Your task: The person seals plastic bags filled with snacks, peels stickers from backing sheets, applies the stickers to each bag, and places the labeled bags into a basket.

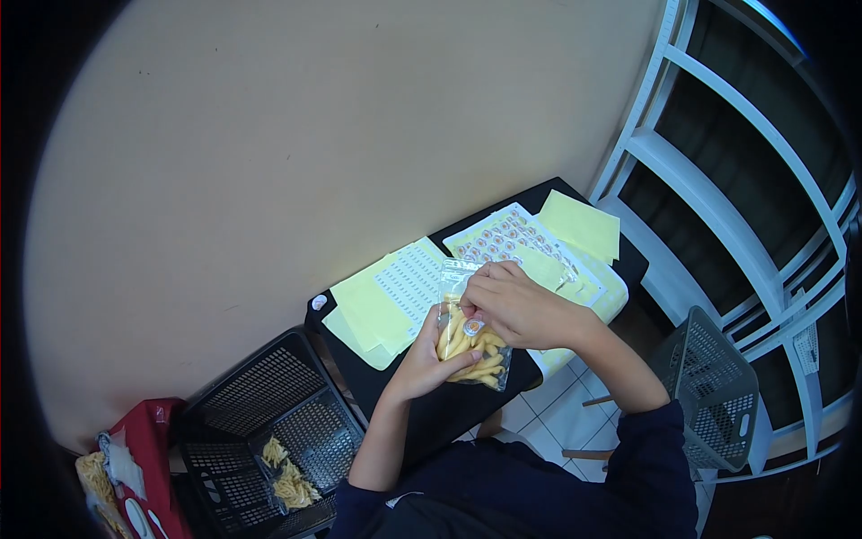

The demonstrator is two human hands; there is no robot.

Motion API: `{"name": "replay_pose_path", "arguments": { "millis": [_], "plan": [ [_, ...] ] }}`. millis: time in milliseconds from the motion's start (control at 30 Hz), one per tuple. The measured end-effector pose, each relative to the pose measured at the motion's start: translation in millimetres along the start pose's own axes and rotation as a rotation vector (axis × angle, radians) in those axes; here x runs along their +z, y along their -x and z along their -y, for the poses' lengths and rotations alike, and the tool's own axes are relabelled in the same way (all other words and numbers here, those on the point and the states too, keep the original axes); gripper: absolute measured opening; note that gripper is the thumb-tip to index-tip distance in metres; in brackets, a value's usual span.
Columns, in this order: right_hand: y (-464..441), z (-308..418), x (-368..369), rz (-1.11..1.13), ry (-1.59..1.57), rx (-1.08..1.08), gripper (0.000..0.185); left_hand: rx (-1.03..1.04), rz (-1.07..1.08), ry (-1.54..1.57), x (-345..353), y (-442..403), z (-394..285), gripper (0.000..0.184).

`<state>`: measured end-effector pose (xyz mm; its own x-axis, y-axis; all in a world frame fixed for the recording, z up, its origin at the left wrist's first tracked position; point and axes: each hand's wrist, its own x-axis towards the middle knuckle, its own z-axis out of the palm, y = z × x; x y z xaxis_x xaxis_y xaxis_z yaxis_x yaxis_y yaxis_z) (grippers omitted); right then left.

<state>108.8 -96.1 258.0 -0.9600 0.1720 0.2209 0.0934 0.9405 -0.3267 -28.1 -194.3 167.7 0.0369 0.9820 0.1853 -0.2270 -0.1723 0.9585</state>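
A clear plastic bag (489,368) of yellow, finger-shaped snacks is held up in front of me over the table. My left hand (429,361) grips its left side, with the thumb across the front. At the front of the bag, my right hand (516,307) is closed in a pinch, its fingertips at the upper edge of a small round sticker (474,327). Whether the sticker lies fully flat on the plastic is hard to see. The bag's transparent top (458,269) rises above the snacks, partly behind my right hand.
On the black table (395,409) lie sheets of round stickers (503,229), a sheet of small labels (413,283) and yellow backing papers (584,220). A dark crate (260,395) at left holds snack bags (292,485). A red bag (148,440) stands beside it; another crate (709,395) and white shelving (709,207) are right.
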Motion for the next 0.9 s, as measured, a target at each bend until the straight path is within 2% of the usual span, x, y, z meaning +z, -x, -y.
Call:
{"name": "replay_pose_path", "arguments": {
  "millis": [233, 400, 533, 600, 633, 700, 733, 800, 833, 900],
  "plan": [
    [9, -10, -5, 0.027, -0.016, 0.079, 0.007, 0.013, 0.001, -0.071, 6, -14, 10, 0.061],
    [12, -22, -4, -0.079, 0.034, 0.011, 0.015, -0.033, -0.059, 0.099, 13, -26, 6, 0.053],
    [15, -30, 2, -0.114, 0.069, 0.027, 0.019, -0.013, -0.103, 0.111, 17, -34, 14, 0.048],
    [18, -36, 15, -0.308, 0.094, 0.064, 0.03, 0.068, -0.192, 0.09, 19, -38, 19, 0.049],
    [18, -35, 20, -0.307, 0.093, 0.063, 0.03, 0.068, -0.194, 0.09, 18, -40, 19, 0.049],
    [17, -28, 34, -0.71, 0.007, 0.304, 0.05, 0.077, -0.244, 0.092, 19, -40, 20, 0.05],
    [18, -28, 42, -0.704, 0.004, 0.305, 0.05, 0.073, -0.249, 0.094, 19, -40, 21, 0.05],
    [19, -30, 63, -0.831, -0.583, 0.441, 0.066, 0.148, -0.274, -0.037, 19, -41, 24, 0.049],
    [17, -33, 73, -0.878, -0.858, 0.378, 0.071, 0.142, -0.278, -0.035, 18, -41, 25, 0.049],
    [19, -30, 77, -0.851, -0.903, 0.434, 0.072, 0.117, -0.269, -0.073, 14, -39, 25, 0.043]
  ]
}}
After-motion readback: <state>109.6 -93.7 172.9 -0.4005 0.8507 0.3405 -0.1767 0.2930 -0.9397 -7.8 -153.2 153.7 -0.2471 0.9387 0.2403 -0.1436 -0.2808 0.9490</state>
